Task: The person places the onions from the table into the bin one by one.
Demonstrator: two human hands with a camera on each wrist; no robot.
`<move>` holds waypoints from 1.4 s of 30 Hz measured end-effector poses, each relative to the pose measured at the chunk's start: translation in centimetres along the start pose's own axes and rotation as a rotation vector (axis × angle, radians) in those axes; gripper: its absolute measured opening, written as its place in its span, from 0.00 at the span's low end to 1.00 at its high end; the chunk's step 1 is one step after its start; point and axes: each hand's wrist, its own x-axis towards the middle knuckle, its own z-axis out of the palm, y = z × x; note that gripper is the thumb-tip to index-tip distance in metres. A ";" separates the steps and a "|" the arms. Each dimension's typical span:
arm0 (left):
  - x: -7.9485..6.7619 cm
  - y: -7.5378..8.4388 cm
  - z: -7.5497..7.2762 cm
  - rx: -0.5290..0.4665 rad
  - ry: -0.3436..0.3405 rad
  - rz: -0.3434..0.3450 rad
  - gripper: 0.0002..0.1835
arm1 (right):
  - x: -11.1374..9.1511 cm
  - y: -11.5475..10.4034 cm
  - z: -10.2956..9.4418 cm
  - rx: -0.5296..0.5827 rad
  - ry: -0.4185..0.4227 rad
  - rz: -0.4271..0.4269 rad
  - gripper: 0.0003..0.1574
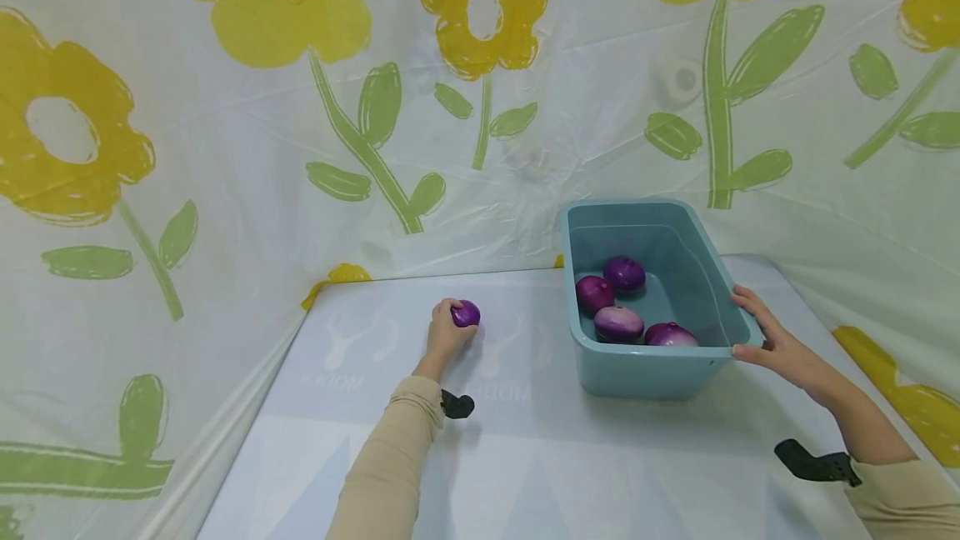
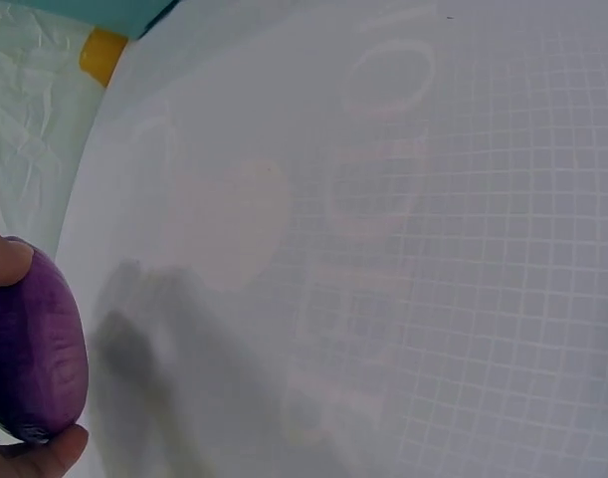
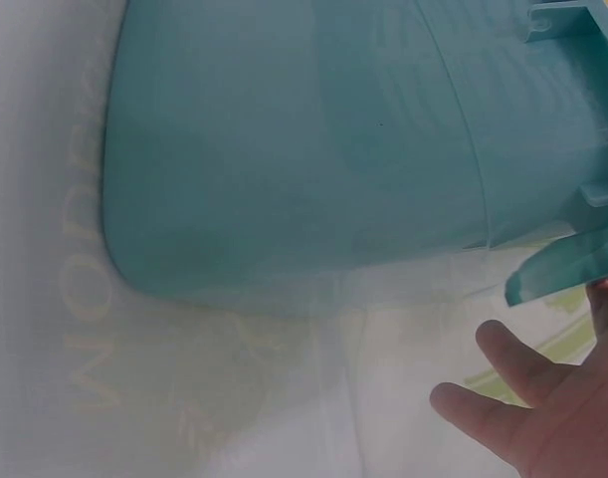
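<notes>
My left hand (image 1: 445, 335) pinches a purple onion (image 1: 466, 314) between thumb and fingers over the left part of the table. In the left wrist view the same onion (image 2: 45, 349) shows a glossy side, with its shadow on the tabletop beside it. Right of it stands a teal plastic bin (image 1: 637, 369) with several red onions (image 1: 618, 324) lying inside, mostly toward its left and near sides. My right hand (image 1: 787, 352) holds the bin's rim at the near right corner. Two of its fingers (image 3: 517, 363) stretch free below the rim in the right wrist view.
The table (image 1: 495, 457) has a pale printed cover with faint lettering. Behind it hangs a white curtain (image 1: 592, 107) with yellow flowers, close to the bin's far side. More of this cloth drapes down past the table's left and right edges.
</notes>
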 end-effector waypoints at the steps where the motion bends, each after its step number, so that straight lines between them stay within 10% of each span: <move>1: 0.1 0.1 -0.1 0.000 0.001 0.003 0.25 | 0.0 0.0 0.0 0.001 0.000 -0.001 0.52; 23: 1.5 4.0 -3.3 0.008 0.016 0.068 0.25 | 0.0 -0.1 -0.1 0.008 -0.005 0.001 0.52; 42: 2.7 13.5 -4.4 -0.007 -0.046 0.263 0.25 | 0.1 0.2 -0.2 0.000 -0.004 -0.015 0.51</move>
